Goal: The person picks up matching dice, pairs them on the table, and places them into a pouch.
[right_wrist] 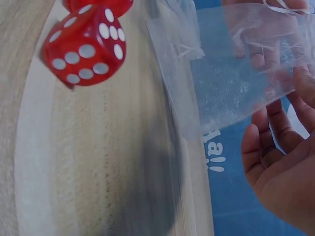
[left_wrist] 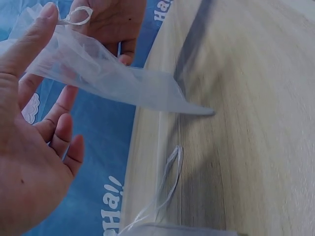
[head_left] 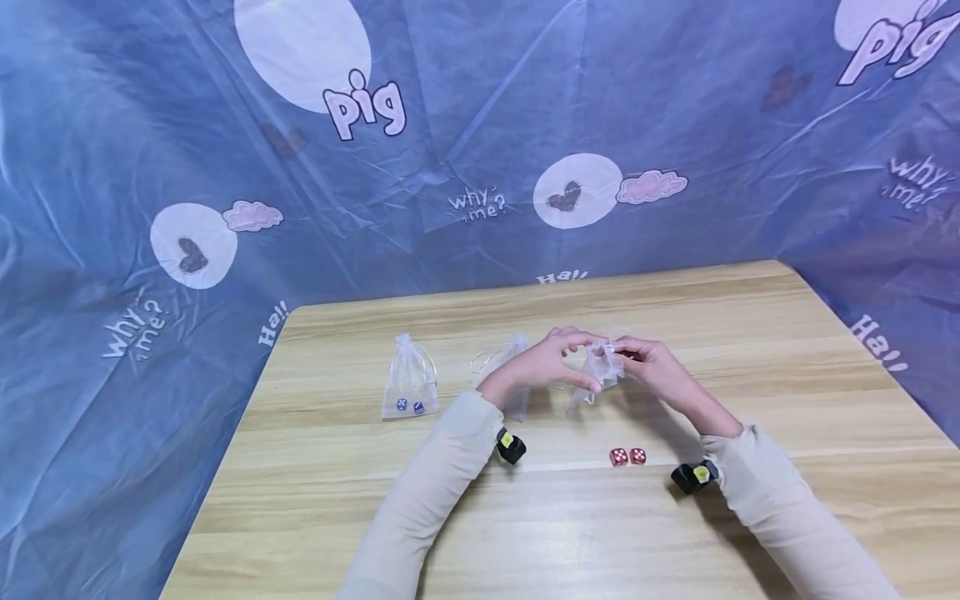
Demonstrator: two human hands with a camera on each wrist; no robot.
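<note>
A small white drawstring organza bag [head_left: 606,367] is held above the table between both hands. My left hand [head_left: 551,360] pinches its gathered top from the left, and my right hand [head_left: 654,368] pinches it from the right. In the left wrist view the sheer bag [left_wrist: 133,86] hangs toward the table, with a loop of cord at its top. The right wrist view shows no dice inside the bag [right_wrist: 231,78]. Two red dice [head_left: 627,457] lie side by side on the table, nearer the body; one red die [right_wrist: 86,44] looms large in that wrist view.
On the left lies another organza bag [head_left: 408,375] with two blue dice [head_left: 410,406] in it. A further bag [head_left: 519,403] lies partly behind the left forearm; its contents are hidden. The wooden table [head_left: 337,500] ends at a blue printed cloth [head_left: 435,233].
</note>
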